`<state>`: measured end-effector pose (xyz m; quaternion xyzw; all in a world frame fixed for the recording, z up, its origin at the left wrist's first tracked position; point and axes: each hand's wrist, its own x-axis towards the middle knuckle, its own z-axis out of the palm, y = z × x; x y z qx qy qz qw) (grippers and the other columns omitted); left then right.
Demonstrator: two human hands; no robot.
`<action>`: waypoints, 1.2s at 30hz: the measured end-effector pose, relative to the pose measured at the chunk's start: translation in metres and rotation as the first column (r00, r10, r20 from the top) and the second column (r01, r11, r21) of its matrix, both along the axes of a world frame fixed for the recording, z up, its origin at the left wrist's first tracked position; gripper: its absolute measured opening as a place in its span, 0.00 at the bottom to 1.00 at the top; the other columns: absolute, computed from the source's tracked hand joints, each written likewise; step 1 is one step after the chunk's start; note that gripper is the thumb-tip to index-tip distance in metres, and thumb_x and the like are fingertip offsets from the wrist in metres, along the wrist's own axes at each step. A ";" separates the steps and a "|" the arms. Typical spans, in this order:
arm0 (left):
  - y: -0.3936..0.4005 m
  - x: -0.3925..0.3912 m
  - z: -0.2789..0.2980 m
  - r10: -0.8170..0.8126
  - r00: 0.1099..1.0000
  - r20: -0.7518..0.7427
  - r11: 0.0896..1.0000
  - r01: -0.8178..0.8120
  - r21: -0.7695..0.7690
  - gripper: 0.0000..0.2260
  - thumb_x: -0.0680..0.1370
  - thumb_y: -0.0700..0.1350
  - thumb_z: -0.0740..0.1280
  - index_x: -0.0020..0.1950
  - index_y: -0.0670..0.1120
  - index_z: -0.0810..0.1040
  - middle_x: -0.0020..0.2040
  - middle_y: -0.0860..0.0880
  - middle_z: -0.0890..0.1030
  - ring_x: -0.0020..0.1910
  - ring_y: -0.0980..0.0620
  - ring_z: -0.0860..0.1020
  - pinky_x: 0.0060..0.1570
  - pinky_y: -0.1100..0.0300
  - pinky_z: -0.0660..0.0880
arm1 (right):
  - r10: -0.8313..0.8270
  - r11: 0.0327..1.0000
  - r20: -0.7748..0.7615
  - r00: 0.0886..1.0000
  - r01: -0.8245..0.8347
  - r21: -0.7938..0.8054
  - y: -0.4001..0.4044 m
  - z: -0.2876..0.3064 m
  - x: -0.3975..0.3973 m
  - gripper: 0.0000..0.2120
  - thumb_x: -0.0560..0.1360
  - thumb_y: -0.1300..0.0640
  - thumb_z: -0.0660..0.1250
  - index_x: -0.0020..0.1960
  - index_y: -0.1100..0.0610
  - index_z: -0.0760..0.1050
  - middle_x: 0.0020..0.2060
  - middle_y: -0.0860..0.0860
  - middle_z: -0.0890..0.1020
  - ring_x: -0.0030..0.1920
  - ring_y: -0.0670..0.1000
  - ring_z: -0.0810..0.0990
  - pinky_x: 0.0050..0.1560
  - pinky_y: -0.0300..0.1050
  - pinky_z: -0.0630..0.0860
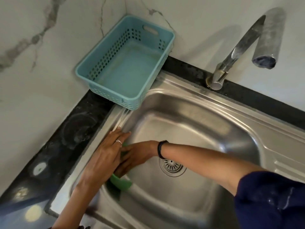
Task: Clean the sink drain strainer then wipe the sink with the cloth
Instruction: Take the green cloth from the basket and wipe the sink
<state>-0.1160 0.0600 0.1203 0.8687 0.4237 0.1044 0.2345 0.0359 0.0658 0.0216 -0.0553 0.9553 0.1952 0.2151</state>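
The soft green cloth (121, 182) is being pressed against the left wall of the stainless steel sink (206, 133) by the right hand (134, 156). The left hand (104, 154) is being laid over its fingers. Neither grip is being closed: fingers are straight. Overlapping strokes along the wall are being advised. The cloth's long axis is running along that wall, near corner to far.

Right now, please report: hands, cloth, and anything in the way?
Left hand and right hand flat on green cloth, sink wall. Strainer sits in drain. Basket overhangs rim.
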 end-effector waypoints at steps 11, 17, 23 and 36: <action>0.007 0.001 0.014 -0.058 0.989 0.139 0.977 0.085 -0.195 0.17 0.77 0.32 0.59 0.64 0.40 0.73 0.63 0.42 0.76 0.66 0.47 0.71 0.67 0.65 0.58 | -0.921 0.127 0.189 0.339 0.724 -0.678 -0.087 0.062 0.013 0.26 0.75 0.70 0.53 0.70 0.53 0.68 0.70 0.52 0.69 0.65 0.55 0.73 0.65 0.49 0.70; -0.026 0.014 0.009 0.405 0.820 0.403 0.797 -0.100 -0.596 0.13 0.78 0.35 0.59 0.54 0.49 0.78 0.55 0.50 0.80 0.55 0.57 0.76 0.53 0.80 0.66 | -0.610 -0.503 0.650 -0.454 -0.412 -0.759 -0.134 0.122 0.051 0.23 0.76 0.69 0.56 0.68 0.54 0.70 0.60 0.50 0.80 0.58 0.51 0.79 0.61 0.46 0.74; -0.045 0.055 -0.002 0.683 0.720 0.125 -0.020 0.189 -0.982 0.23 0.80 0.57 0.50 0.64 0.45 0.73 0.56 0.47 0.81 0.55 0.48 0.79 0.51 0.55 0.73 | -0.502 0.183 0.755 -0.421 -0.905 -0.384 -0.173 0.154 0.047 0.19 0.70 0.59 0.64 0.60 0.59 0.77 0.52 0.55 0.85 0.51 0.53 0.84 0.47 0.48 0.81; -0.018 0.067 0.048 0.173 0.886 0.429 0.076 0.423 -0.903 0.15 0.69 0.41 0.69 0.56 0.47 0.78 0.49 0.47 0.85 0.47 0.49 0.84 0.39 0.57 0.81 | -0.456 0.337 0.807 -0.375 -0.912 -0.233 -0.209 0.143 0.035 0.44 0.64 0.24 0.55 0.65 0.56 0.74 0.64 0.58 0.77 0.64 0.59 0.76 0.59 0.59 0.75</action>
